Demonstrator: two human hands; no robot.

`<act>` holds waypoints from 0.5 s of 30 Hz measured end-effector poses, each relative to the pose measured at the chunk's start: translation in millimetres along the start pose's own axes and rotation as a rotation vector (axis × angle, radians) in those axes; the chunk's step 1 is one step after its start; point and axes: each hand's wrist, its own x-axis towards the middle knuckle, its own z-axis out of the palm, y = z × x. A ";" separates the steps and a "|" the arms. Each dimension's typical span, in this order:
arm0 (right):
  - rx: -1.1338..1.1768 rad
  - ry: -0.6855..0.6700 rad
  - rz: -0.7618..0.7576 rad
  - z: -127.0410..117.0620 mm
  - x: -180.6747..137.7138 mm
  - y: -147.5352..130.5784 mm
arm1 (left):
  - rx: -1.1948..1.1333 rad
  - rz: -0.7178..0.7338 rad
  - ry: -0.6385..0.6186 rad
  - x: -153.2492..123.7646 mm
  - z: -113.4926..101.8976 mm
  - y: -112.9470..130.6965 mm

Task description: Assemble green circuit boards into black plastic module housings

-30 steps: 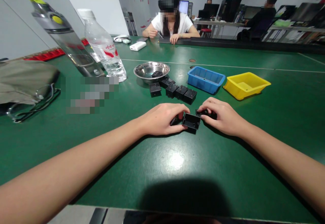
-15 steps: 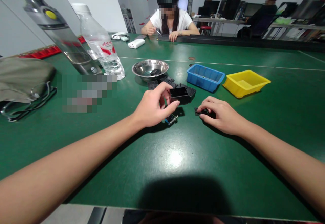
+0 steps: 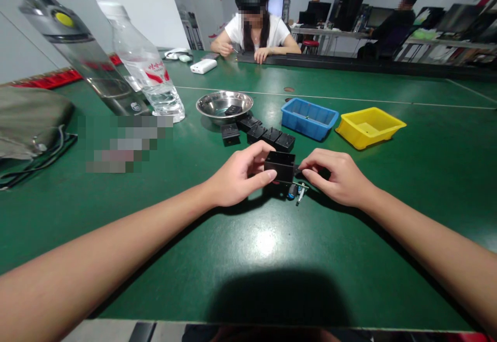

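My left hand [image 3: 246,174] grips a small black box [image 3: 280,167] between thumb and fingers, its open side facing up. Below the box's right end show a small circuit board with a blue-and-black cylindrical component [image 3: 292,192] and a metal shaft [image 3: 301,195]; whether they are joined to the box I cannot tell. Close to the box's right side, my right hand [image 3: 337,176] is closed in a pinch on a small dark flat piece [image 3: 298,170], mostly covered by the fingertips. Just beyond, several similar black boxes [image 3: 272,136] stand on the green table [image 3: 186,259].
Behind the boxes is a metal bowl [image 3: 224,105] with black parts inside. A blue tray [image 3: 309,119] and a yellow tray [image 3: 370,127] sit to its right. At left are two bottles [image 3: 145,70] and a cloth bag [image 3: 31,119]. Across the table, a person [image 3: 256,26] works.
My left hand has brought the black box right and toward me, next to my right hand's fingers. The row of black boxes behind is less covered now. The view has shifted slightly.
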 end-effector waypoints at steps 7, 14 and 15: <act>0.038 -0.161 -0.054 0.6 -1.1 -6.4 | 0.493 0.126 -0.029 2.7 -9.5 1.1; 0.058 -0.201 -0.047 1.6 -2.2 -9.5 | 0.626 0.109 -0.110 3.5 -13.0 -1.8; 0.057 -0.190 -0.053 1.5 -2.5 -8.9 | 0.635 0.109 -0.114 3.7 -13.3 -2.1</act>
